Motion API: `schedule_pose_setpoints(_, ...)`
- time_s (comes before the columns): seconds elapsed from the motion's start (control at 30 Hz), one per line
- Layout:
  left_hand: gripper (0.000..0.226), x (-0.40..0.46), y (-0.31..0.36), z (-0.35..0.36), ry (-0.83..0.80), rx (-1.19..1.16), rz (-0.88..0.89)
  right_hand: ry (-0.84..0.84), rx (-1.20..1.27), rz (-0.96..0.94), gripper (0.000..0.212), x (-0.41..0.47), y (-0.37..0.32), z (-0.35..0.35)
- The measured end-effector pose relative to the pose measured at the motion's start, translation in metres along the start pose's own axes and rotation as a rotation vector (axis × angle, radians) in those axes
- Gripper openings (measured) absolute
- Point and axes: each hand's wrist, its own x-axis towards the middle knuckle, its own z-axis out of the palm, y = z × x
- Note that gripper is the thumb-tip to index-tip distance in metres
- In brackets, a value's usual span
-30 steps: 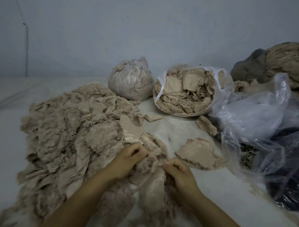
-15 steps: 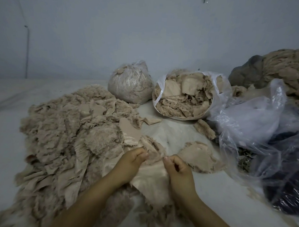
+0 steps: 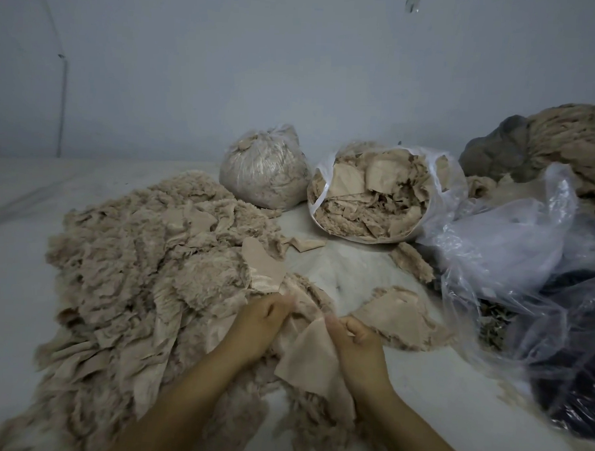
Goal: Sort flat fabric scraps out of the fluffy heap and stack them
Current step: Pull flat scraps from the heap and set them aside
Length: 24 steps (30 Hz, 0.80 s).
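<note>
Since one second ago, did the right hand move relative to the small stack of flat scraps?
Cannot tell: the right hand grips a flat scrap beside the small stack, about as before; the camera tilted.

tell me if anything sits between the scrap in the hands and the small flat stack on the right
Nothing visible does. The flat scrap, pinched by the right hand and the left hand, lies just left of the stack, with only bare white surface beside them.

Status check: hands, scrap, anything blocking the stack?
Both hands, left and right, pinch one flat scrap. Stack right of it. Path clear.
</note>
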Motion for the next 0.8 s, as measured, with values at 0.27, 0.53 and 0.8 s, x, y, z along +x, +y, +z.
schedule_pose_setpoints(0.27, 0.03, -0.001, 0.007, 0.013, 0.18, -0.212, -0.038, 0.024, 0.109, 0.012, 0.035, -0.001, 0.0, -0.003)
schedule_pose_setpoints(0.53, 0.039, -0.005, 0.025, 0.022, -0.072, -0.387, -0.159, -0.001, 0.061, -0.038, 0.037, 0.003, -0.002, 0.005)
schedule_pose_setpoints(0.8, 0.032, 0.011, 0.027, 0.001, 0.013, -0.459, -0.236, -0.263, -0.134, 0.112, 0.041, -0.008, 0.011, -0.009)
